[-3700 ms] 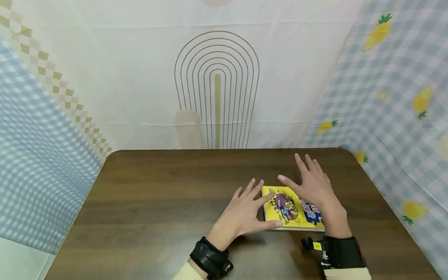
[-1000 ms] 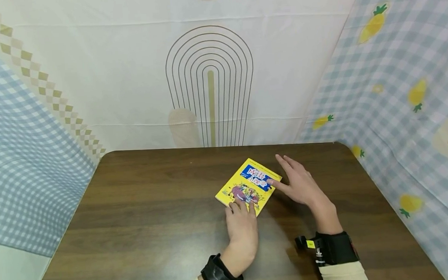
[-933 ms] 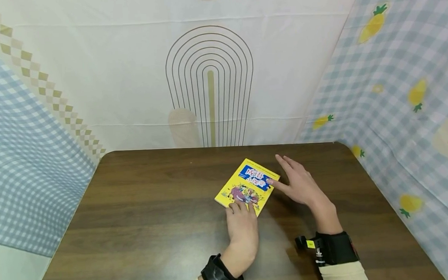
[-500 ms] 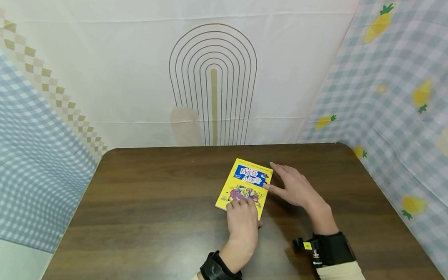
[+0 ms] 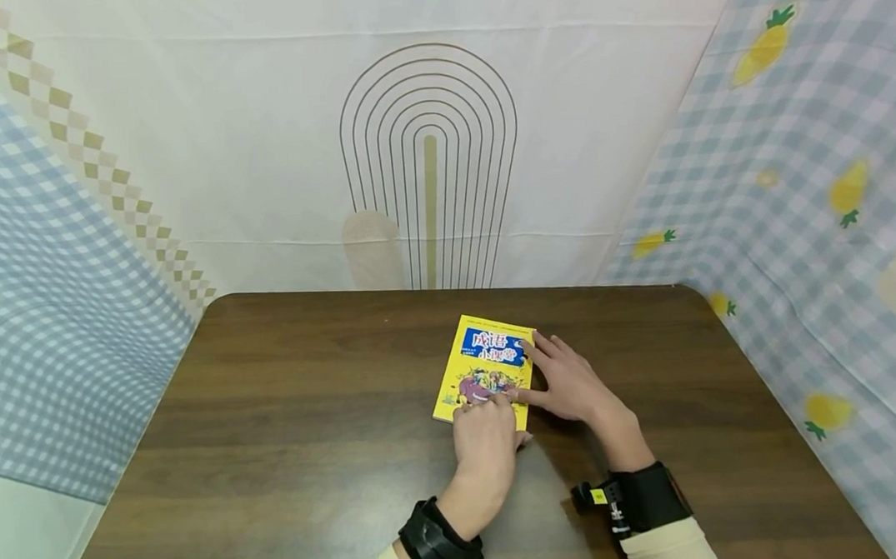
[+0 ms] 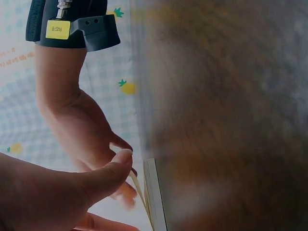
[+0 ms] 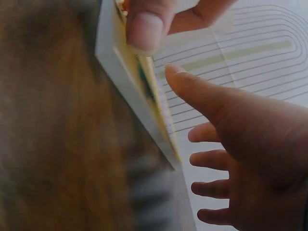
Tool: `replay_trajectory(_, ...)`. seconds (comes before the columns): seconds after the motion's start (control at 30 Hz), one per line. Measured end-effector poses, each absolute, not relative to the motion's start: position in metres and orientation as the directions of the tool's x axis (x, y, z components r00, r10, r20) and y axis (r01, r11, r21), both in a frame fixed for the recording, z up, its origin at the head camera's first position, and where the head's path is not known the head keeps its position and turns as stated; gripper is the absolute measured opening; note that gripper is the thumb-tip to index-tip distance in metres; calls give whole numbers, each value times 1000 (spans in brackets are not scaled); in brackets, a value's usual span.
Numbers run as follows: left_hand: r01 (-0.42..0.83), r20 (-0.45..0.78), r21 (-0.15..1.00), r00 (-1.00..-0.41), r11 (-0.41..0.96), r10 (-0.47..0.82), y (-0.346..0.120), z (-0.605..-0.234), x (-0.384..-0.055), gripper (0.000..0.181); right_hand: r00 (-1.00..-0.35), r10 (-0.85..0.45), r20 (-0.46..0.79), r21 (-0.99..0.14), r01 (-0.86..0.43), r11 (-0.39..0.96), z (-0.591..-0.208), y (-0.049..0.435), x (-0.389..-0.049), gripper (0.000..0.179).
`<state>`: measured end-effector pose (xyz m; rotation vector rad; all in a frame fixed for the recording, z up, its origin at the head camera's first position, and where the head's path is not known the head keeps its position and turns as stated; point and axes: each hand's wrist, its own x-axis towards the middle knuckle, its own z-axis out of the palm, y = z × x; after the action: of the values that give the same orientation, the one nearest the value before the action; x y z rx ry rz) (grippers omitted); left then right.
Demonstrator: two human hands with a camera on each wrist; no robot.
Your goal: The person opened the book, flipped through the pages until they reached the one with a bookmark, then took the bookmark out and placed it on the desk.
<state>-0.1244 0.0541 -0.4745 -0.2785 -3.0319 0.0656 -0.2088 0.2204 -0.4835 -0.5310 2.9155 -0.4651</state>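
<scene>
A yellow book (image 5: 482,370) with a blue title panel and a cartoon picture lies on the brown table, slightly turned. My left hand (image 5: 484,453) is at its near edge, fingers curled over the cover and thumb by the near right corner. In the left wrist view the thumb (image 6: 115,173) pinches the edge of the front cover (image 6: 139,199), which stands a little away from the pages (image 6: 155,192). At the book's right side is my right hand (image 5: 568,383), fingers extended over the cover's edge; in the right wrist view its fingers (image 7: 209,160) are spread, holding nothing.
The wooden table (image 5: 296,419) has rounded far corners. Behind it hangs a white cloth (image 5: 262,154) with an arch print, and blue checked cloths (image 5: 761,216) flank both sides. Each wrist wears a black camera band (image 5: 438,540).
The book has moved from the right towards the middle and turned nearly upright to me. My left hand's fingers have curled more at its near edge; my right hand has moved left and nearer to me.
</scene>
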Motion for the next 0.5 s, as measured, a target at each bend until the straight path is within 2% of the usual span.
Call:
replay_trajectory(0.17, 190, 64, -60, -979, 980, 194, 55, -473, -125, 70, -917, -372, -144, -314, -314, 896, -489, 219, -210, 96)
replay_trajectory(0.3, 202, 27, -53, -979, 978, 204, 52, -472, -128, 71, -920, -362, -147, -315, -304, 899, -491, 219, -210, 96)
replay_trajectory(0.4, 207, 28, 15, -978, 978, 207, 43, -469, -133, 63, -922, -358, -146, -317, -299, 900, -492, 219, -211, 96)
replay_trajectory(0.5, 199, 57, 149, -980, 969, 193, 27, -464, -142, 52, -923, -355, -147, -323, -294, 899, -493, 218, -211, 96)
